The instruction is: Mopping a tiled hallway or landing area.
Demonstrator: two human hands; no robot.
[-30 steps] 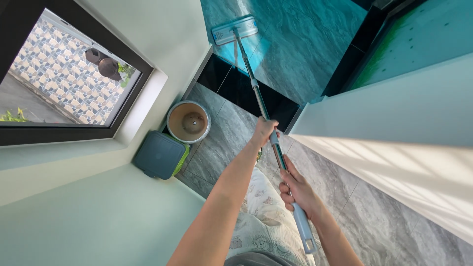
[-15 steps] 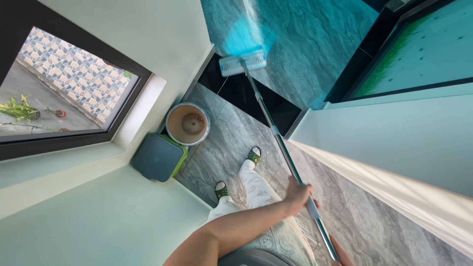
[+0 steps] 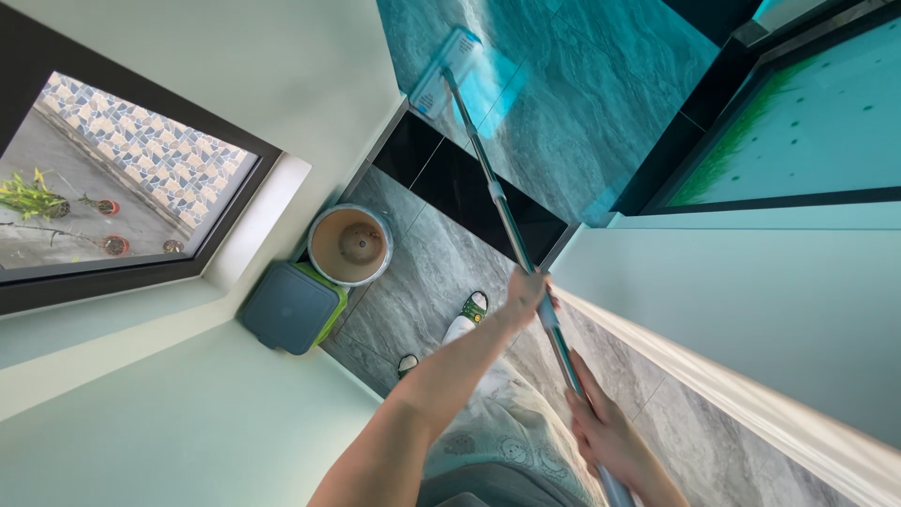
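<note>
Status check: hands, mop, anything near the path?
Left hand and right hand both gripping the mop pole. Mop head on the far floor. Pot and bin sit by the wall, apart from the pole.

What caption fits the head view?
Both hands, left hand above right hand, grip a flat mop reaching across grey floor tiles.

2 hands: left hand (image 3: 527,293), right hand (image 3: 601,434). 1 mop (image 3: 488,178). 1 round pot (image 3: 350,244). 1 square bin w/ lid (image 3: 289,306). 2 green sandals (image 3: 474,306), (image 3: 407,362). 1 window (image 3: 113,188). Approx 3 small plant pots outside (image 3: 105,207).
</note>
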